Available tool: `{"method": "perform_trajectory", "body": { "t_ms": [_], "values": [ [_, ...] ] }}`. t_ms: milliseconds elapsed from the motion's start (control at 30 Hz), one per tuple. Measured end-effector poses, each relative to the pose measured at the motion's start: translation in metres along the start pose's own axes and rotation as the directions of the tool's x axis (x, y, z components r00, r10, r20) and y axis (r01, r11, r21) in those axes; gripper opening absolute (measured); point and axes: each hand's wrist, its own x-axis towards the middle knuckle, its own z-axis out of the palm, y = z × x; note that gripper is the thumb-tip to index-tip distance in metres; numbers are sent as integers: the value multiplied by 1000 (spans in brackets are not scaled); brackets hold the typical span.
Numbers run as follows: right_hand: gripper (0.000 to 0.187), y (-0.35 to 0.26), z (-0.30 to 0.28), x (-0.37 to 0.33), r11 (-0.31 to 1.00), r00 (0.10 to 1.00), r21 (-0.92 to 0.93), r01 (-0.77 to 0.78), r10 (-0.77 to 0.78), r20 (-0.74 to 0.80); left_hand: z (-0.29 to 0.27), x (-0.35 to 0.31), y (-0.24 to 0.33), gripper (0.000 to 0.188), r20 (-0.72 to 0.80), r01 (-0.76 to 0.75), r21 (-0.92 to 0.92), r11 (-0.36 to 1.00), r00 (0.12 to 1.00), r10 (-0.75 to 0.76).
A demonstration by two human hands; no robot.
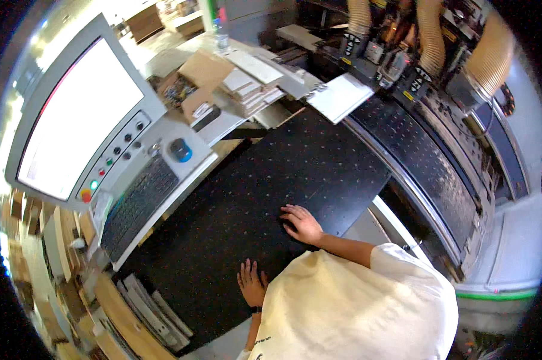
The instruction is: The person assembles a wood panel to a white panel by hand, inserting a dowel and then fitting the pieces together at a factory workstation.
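My left hand (252,285) rests near the front edge of a black table (223,240) dotted with small pale points, fingers stretched out. A dark band circles that wrist. Farther right, my right hand (302,224) lies on the same table with its fingers spread. Neither hand holds anything. Pale narrow strips (154,312) lie on the table's left end, nearest to my left hand.
A control panel with a lit screen (82,120), a black keyboard (140,204) and a blue-black mouse (180,150) stand left. Behind are an open cardboard box (202,75) and stacked white boards (253,84). A machine with ribbed hoses (431,36) and a white panel (340,98) are at the back right.
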Motion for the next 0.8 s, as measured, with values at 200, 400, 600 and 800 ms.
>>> {"method": "perform_trajectory", "body": {
  "t_ms": [200, 400, 600, 800],
  "values": [
    [36, -10, 1, -8, 1000, 999, -6, -12, 12, -34, -3, -6, -7, 42, -6, -54, 50, 997, 998, 54],
    [31, -8, -4, -5, 1000, 998, -15, -4, 4, -59, 3, -4, -5, 42, -21, -43, 7, 999, 999, 43],
    [30, -6, -5, -4, 1000, 995, 1, 17, -17, -94, 3, -1, -4, 43, -11, -35, 13, 999, 999, 35],
    [31, -12, -13, -4, 997, 991, -28, 71, -74, -114, 2, 1, -2, 40, -24, -31, 25, 999, 999, 32]
  ]
}}
